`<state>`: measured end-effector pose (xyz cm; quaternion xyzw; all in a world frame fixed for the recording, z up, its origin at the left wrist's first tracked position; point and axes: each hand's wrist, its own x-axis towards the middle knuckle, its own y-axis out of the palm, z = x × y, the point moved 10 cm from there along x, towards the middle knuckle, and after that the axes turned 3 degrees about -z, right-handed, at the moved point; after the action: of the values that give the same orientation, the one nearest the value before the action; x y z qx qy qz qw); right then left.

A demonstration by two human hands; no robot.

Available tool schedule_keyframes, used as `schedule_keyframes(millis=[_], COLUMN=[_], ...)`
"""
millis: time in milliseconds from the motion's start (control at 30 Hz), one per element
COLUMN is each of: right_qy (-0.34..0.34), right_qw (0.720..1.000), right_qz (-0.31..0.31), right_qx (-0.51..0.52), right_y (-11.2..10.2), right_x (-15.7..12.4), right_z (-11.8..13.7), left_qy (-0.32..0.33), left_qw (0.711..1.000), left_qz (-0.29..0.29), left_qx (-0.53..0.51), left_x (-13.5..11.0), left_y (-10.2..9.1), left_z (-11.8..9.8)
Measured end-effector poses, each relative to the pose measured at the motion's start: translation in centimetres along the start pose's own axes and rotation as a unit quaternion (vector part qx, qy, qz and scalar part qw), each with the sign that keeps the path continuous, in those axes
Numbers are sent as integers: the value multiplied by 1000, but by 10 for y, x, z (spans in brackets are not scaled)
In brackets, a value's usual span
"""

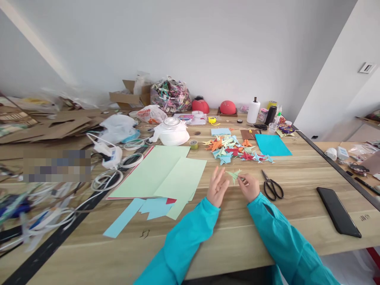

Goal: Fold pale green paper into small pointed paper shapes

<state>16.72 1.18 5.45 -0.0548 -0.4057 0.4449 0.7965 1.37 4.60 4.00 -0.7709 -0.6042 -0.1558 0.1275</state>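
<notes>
Between my hands, a little above the wooden table, is a pale green folded paper crane [234, 175] with pointed ends. My right hand [248, 187] pinches it at its right side. Just left of the crane my left hand [217, 186] has its fingers spread and holds nothing. Beyond them lies a pile of folded paper cranes [233, 149] in orange, blue, red and green. Black-handled scissors [271, 187] rest to the right of my right hand, points facing away from me.
Pale green paper sheets [160, 170] and light blue paper pieces [124, 217] lie at the left. A black phone [338, 211] is at the right edge. A turquoise sheet [272, 145] lies behind the scissors. White cables [107, 179] and a power strip [113, 157] clutter the far left.
</notes>
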Motion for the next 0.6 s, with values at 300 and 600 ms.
schedule_keyframes(millis=[300, 600], right_qy=[-75, -112], right_qw=[994, 991], right_qz=[58, 61], right_qx=[47, 29], right_y=[15, 14], right_x=[-4, -8], right_z=[14, 20], left_qy=[-41, -52], left_qw=[996, 994], left_qz=[77, 87], left_qx=[12, 34], left_x=[15, 12], left_y=[4, 7], left_z=[26, 25])
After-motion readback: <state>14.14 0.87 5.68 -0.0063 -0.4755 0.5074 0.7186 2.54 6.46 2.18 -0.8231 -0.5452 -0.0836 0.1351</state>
